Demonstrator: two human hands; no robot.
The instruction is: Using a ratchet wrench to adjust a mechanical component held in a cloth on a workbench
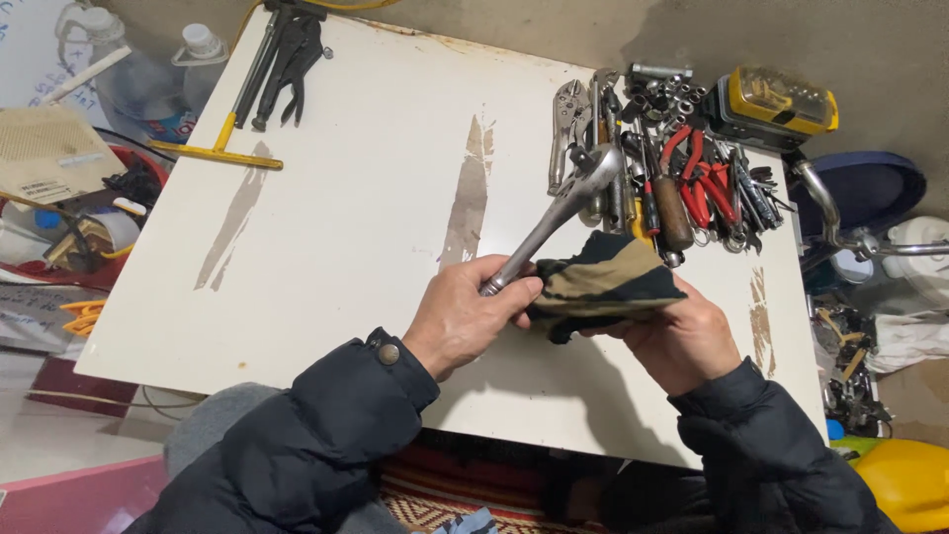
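Here the left hand [465, 321] closes around the handle of a chrome steel ratchet wrench [559, 213], angling its head up over the white counter [346, 198]. The right hand [682, 341] grips a bunched black-and-tan cloth [608, 282] against the handle, seemingly for wiping. Loose pliers and sockets [672, 168] crowd the counter's far right corner.

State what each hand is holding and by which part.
The left hand grips a metal ratchet wrench by the lower end of its handle. The right hand holds a dark and tan cloth from underneath.

The left hand [465, 314] grips a ratchet [559, 210] by its handle, head angled up beyond the fingers. The right hand [682, 341] holds a cloth [605, 282] just beside those fingers, touching the handle's end.
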